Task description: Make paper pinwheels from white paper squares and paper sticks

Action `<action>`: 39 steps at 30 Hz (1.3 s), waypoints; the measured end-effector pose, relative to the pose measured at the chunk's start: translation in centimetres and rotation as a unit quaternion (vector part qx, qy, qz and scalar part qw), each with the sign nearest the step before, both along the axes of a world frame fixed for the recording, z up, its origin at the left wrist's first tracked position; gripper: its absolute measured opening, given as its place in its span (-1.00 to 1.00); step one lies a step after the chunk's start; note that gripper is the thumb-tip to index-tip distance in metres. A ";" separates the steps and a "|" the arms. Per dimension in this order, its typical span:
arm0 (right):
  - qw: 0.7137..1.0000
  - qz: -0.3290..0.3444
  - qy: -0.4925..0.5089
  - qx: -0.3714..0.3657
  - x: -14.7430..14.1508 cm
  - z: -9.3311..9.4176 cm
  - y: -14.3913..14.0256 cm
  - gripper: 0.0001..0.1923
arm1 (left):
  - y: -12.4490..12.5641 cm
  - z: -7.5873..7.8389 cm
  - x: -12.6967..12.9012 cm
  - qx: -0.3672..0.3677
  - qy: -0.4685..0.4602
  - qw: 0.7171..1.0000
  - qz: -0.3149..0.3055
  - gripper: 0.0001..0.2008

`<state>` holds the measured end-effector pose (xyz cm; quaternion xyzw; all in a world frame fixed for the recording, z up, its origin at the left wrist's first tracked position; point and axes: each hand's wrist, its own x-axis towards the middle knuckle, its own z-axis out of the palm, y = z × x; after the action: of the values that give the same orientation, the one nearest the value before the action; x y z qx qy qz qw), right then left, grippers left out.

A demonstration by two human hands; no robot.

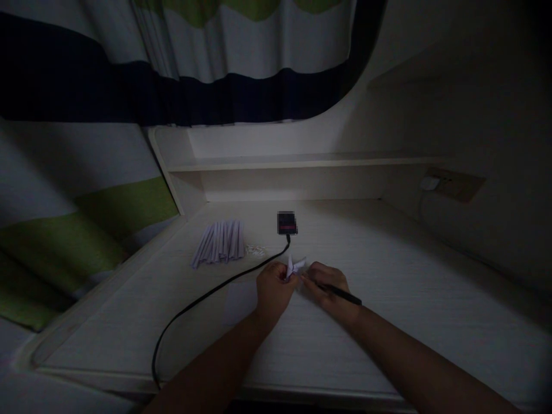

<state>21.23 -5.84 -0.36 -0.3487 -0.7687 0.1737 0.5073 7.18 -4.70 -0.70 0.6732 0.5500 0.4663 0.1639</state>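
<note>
Between the fingers of my left hand [275,286] is a small piece of folded white paper [295,265], its points sticking up above the fingertips. My right hand [330,287] is closed around a dark pen-like tool [342,294], whose back end slants out toward the lower right. The tool's front end is hidden at the fingers, close by the folded paper. Both hands nearly meet over the desk. Below and left of my left hand lies a pale flat sheet [240,302], partly covered by the forearm.
Rolled pale paper tubes [219,242] lie in a row at the left, beside a small pile of white bits [256,250]. A black cable [207,294] curves from a small dark device [286,223] to the front edge. A shelf [276,163] spans the back, and a plug [430,183] sits at right.
</note>
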 end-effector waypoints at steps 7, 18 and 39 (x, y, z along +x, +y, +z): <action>0.954 0.064 -0.222 0.193 1.9 -0.2 1.0 -0.80 | 0.7 0.7 -1.1 -0.129 -0.026 0.986 -0.099 -0.91; 0.967 -0.087 0.190 -0.149 -2.0 0.5 -0.9 -0.72 | 0.2 -0.1 0.1 -0.047 -0.076 0.996 -0.025 -0.85; 1.000 0.013 0.009 -0.009 -0.2 0.1 0.2 -0.77 | 0.3 -0.3 -0.1 -0.024 -0.027 0.999 -0.017 -0.80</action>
<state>21.07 -5.62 -0.21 -0.3417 -0.7670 0.1903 0.5087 7.05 -4.37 -0.97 0.6656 0.5451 0.4680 0.2022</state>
